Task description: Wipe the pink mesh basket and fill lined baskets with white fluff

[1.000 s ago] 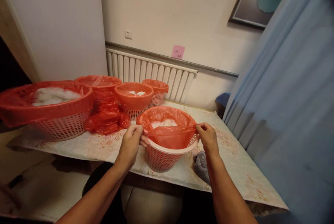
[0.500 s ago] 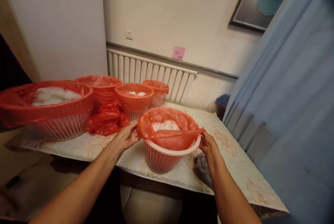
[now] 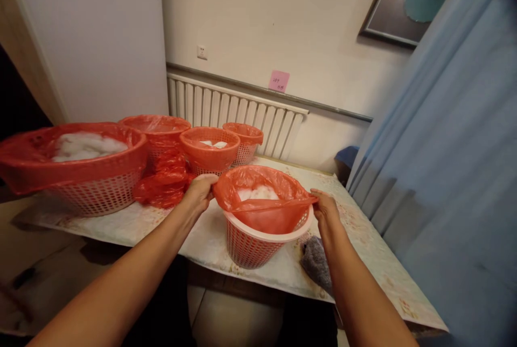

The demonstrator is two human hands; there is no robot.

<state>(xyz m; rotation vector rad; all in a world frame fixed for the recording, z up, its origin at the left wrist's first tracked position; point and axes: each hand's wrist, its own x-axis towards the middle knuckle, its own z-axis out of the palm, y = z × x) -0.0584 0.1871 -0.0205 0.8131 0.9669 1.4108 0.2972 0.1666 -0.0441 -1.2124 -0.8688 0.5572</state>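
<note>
In front of me a white perforated plastic basket (image 3: 251, 249) stands on the table, lined with a red plastic bag (image 3: 270, 217) that has white fluffy stuff (image 3: 258, 193) inside. The bag's front edge is pulled straight across the opening, leaving the basket's near rim bare. At the far side the bag lies over the rim. My left hand (image 3: 202, 192) pinches the bag's edge at the left of the basket. On the right, my right hand (image 3: 324, 208) grips the other end of that edge. Some fingertips are hidden behind the plastic.
Several more red-lined baskets stand behind and left, including a large basket (image 3: 95, 191) with white filling. Crumpled red bags (image 3: 163, 188) lie between them. A grey cloth (image 3: 315, 262) is beside my right forearm. A blue curtain (image 3: 436, 164) borders the table (image 3: 375, 266) at right.
My left hand has turned and risen slightly, its fingers now closed over the bag's edge. My right hand has lifted a little, thumb side up. The basket stays in place.
</note>
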